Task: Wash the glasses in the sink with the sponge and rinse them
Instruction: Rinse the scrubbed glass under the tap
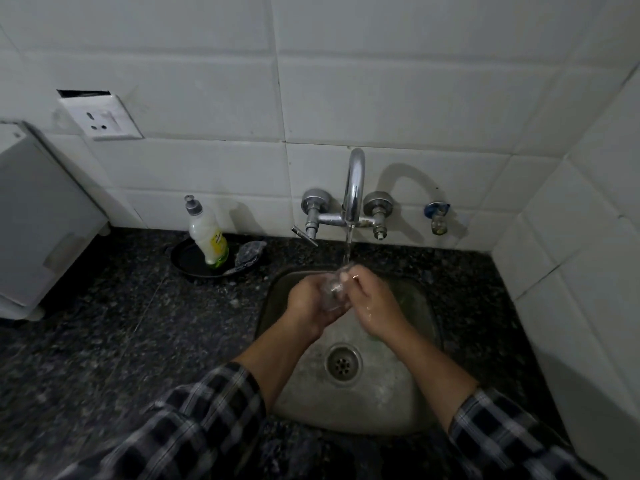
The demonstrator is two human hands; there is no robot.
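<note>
A clear glass [333, 289] is held over the steel sink [377, 407], under the running stream from the tap [354, 188]. My left hand [310, 303] grips the glass from the left, fingers curled round its body. Fingers of my right hand [375, 299] pinch the glass's rim from the right, and the hand is wet. A green sponge [375, 337] lies in the sink, mostly hidden under my right wrist. No other glass is visible.
A dish soap bottle [207, 237] and a scrubber [250, 252] stand on a black plate [187, 261] at the back left of the dark granite counter [104, 341]. A white appliance [38, 220] sits at far left. Tiled walls close the back and right.
</note>
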